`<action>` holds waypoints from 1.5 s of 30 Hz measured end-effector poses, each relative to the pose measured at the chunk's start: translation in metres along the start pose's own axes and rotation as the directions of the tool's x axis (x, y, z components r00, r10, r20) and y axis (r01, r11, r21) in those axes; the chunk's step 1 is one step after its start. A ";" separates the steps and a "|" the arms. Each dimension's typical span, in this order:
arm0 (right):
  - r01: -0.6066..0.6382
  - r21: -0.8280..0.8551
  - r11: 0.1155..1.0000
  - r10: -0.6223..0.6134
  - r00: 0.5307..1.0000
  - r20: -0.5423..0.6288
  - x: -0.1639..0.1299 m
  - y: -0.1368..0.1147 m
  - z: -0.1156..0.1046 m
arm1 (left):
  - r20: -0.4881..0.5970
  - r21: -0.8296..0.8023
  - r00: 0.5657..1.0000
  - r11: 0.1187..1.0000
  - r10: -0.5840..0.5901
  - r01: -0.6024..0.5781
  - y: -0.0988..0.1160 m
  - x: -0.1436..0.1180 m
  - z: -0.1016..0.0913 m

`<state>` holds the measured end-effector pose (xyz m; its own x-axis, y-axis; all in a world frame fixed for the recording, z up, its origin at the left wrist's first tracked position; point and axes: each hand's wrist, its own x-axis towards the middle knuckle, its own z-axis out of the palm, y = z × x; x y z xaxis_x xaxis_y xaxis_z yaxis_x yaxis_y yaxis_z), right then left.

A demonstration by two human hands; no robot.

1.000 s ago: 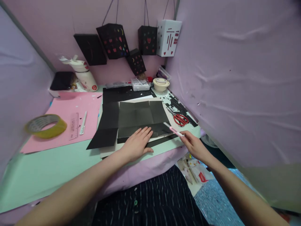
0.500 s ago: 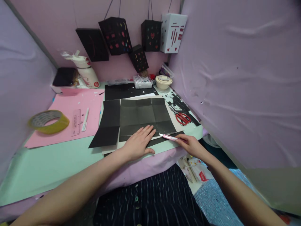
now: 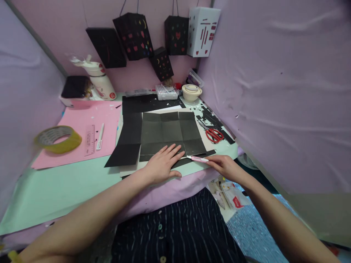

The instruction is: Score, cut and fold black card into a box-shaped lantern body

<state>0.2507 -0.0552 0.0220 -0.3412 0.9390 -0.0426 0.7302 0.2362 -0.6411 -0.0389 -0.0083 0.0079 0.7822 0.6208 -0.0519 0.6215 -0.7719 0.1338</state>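
Observation:
A folded and creased sheet of black card (image 3: 170, 128) lies on the desk in front of me, with slits at its top edge and a loose flap on its left. My left hand (image 3: 164, 162) rests flat on its lower edge, fingers stretched out. In my right hand (image 3: 223, 166) is a pink craft knife (image 3: 199, 159), gripped by its handle. Its blade points left and sits at the card's lower edge, just right of my left fingertips. Under the card lie a pale board and a dark strip, partly hidden.
Red-handled scissors (image 3: 214, 135) and black paper scraps (image 3: 208, 118) lie to the right. On pink paper (image 3: 75, 113) at left are a tape roll (image 3: 58, 139), a clear ruler (image 3: 89, 140) and a white pen (image 3: 100, 137). A bottle (image 3: 101, 84) stands behind; decorated paper lanterns (image 3: 134, 36) hang above.
The view has shifted slightly. The craft knife's blade remains near the same spot at the card's lower edge, and my left hand stays flat on the card.

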 end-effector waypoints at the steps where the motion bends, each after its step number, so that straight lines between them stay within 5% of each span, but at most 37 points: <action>1: -0.002 0.010 1.000 0.002 1.000 -0.003 -0.001 -0.001 0.001 | 0.004 0.000 1.000 1.000 -0.001 0.001 0.000 0.000 0.000; 13: 0.000 0.010 1.000 0.001 0.992 -0.122 -0.008 -0.021 0.038 | 0.007 -0.046 1.000 0.999 -0.023 0.024 0.004 0.005 -0.002; 20: -0.045 -0.040 0.998 0.038 0.987 -0.155 -0.006 -0.010 0.031 | 0.022 -0.024 0.999 0.999 -0.044 0.044 0.015 0.017 -0.005; 29: -0.026 -0.119 0.993 0.011 0.991 -0.130 -0.007 -0.010 0.025 | 0.109 0.041 0.989 0.994 0.097 -0.102 -0.021 -0.007 -0.018; 40: -0.038 -0.228 0.973 0.011 0.993 -0.118 -0.005 -0.045 0.048 | 0.138 -0.028 0.989 0.998 0.063 -0.059 -0.022 -0.007 -0.013; 45: -0.042 -0.216 0.976 0.010 0.989 -0.149 -0.006 -0.041 0.049 | 0.172 -0.057 0.985 0.998 -0.025 0.035 -0.005 -0.003 -0.017</action>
<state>0.1931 -0.0827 0.0110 -0.2423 0.9680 0.0658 0.8543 0.2450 -0.4584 -0.0451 -0.0034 0.0244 0.7623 0.6068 -0.2251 0.6451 -0.7405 0.1884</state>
